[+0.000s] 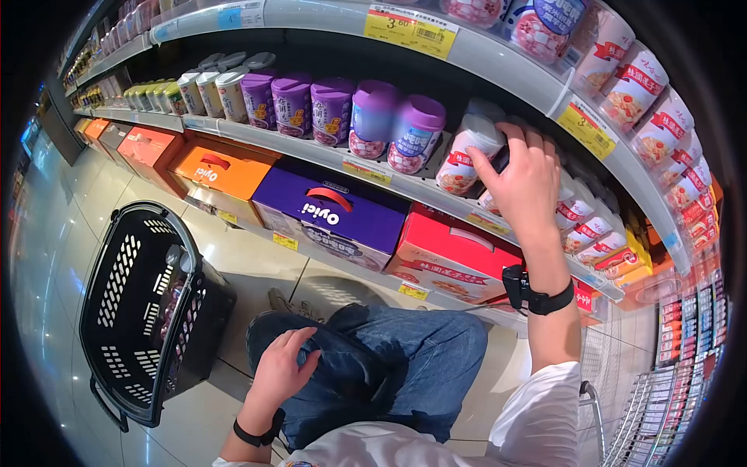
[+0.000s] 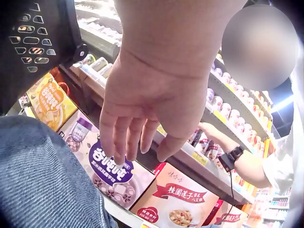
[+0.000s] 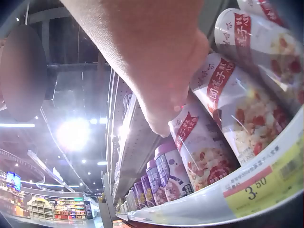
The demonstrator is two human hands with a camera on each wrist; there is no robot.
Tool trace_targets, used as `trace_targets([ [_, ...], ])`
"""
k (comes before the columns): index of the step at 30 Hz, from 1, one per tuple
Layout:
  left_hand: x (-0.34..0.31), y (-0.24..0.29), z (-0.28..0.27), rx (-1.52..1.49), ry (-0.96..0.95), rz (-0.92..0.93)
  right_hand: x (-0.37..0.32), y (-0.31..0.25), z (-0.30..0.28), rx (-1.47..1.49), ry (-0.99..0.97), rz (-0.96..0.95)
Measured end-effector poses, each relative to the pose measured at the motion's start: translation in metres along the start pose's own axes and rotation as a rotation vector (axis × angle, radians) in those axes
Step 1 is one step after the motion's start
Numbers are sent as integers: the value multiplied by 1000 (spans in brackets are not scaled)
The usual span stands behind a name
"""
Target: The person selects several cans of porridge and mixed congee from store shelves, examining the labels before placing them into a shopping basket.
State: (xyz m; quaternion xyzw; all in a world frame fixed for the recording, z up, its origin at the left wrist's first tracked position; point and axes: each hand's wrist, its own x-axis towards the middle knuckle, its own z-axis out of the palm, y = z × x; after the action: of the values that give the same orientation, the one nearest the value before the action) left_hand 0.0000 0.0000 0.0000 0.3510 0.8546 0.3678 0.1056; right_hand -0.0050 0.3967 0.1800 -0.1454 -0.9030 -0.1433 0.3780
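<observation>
Cans (image 1: 417,134) on shelf (image 1: 311,153) w/ boxes (image 1: 327,222) below, bskt (image 1: 206,319) L of legs (image 1: 432,342).

Lights (image 3: 73,134) glare under the dark ceiling (image 3: 71,92) here, with pale shiny tiles (image 1: 85,191) running along the long shelves (image 1: 311,17).

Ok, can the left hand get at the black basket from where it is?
Probably yes: the left hand looks empty above the jeans, and the black basket stands open-topped on the floor close by, with nothing apparent blocking the way.
</observation>
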Motion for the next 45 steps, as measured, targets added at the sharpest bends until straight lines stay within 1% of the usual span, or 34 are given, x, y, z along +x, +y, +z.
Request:
trace_targets([
  [2, -2, 3, 2, -6, -4, 6, 3, 0, -4, -69, -58, 18],
  [3, 7, -7, -7, 31, -1, 14, 5, -5, 7, -49, -38, 43],
  [6, 9, -6, -2, 22, 3, 21, 11, 3, 7, -64, -23, 43],
  [8, 12, -6, -4, 32, 17, 45, 18, 5, 2, 71, -140, 116],
  [11, 15, -8, -4, 30, 32, 62, 22, -2, -5, 45, -196, 137],
  [12, 16, -8, -4, 28, 31, 58, 21, -1, -2, 47, -199, 135],
  [14, 17, -9, -2, 36, 24, 66, 20, 3, 3, -8, -61, 49],
  [15, 17, -9, -2, 34, 23, 64, 21, 1, 0, -8, -64, 47],
  [17, 17, -9, 0, 32, 17, 70, 25, -5, -11, -13, -273, 159],
  [18, 18, -8, 0, 32, 16, 70, 25, -6, -10, -13, -274, 160],
  [20, 20, -4, 0, 45, 32, 106, 26, -7, -8, -74, -286, 178],
  [21, 22, -1, 0, 46, 28, 106, 26, -9, -7, -74, -288, 182],
  [23, 31, 8, -4, 45, 3, 189, 25, -10, -7, -71, -283, 177],
  [24, 39, 15, -7, 46, -1, 192, 26, -7, -6, -63, -301, 185],
  [26, 60, 37, -19, -74, -21, 245, 25, -7, -9, -28, -317, 199],
  [28, 87, 61, -26, -144, 20, 276, 25, -5, -11, 12, -325, 211],
  [30, 123, 81, -20, -248, 127, 353, 21, -1, -9, 128, -314, 223],
  [31, 141, 96, -18, -300, 151, 342, 18, 4, -6, 132, -310, 230],
  [32, 159, 112, -16, -353, 176, 331, 16, 10, -2, 139, -220, 199],
  [33, 176, 124, -10, -348, 241, 368, 14, 15, 0, 143, -130, 166],
  [34, 192, 133, -2, -344, 307, 405, 12, 17, -5, 145, -129, 167],
  [35, 206, 141, 5, -342, 311, 406, 11, 17, -13, 81, -123, 189],
  [36, 219, 148, 13, -318, 379, 393, 8, 19, -18, 17, -115, 210],
  [37, 229, 155, 18, -292, 448, 378, 4, 23, -20, 21, -110, 207],
  [38, 235, 162, 20, -323, 405, 315, -1, 27, -21, -53, -61, 175],
  [39, 240, 166, 26, -317, 410, 317, -5, 30, -22, -127, -12, 145],
  [41, 250, 169, 40, -242, 530, 328, -12, 31, -25, -135, -13, 149],
  [42, 251, 173, 41, -259, 475, 304, -15, 32, -24, -154, -34, 146],
  [45, 259, 180, 51, -203, 499, 247, -21, 34, -19, -167, -59, 137],
])
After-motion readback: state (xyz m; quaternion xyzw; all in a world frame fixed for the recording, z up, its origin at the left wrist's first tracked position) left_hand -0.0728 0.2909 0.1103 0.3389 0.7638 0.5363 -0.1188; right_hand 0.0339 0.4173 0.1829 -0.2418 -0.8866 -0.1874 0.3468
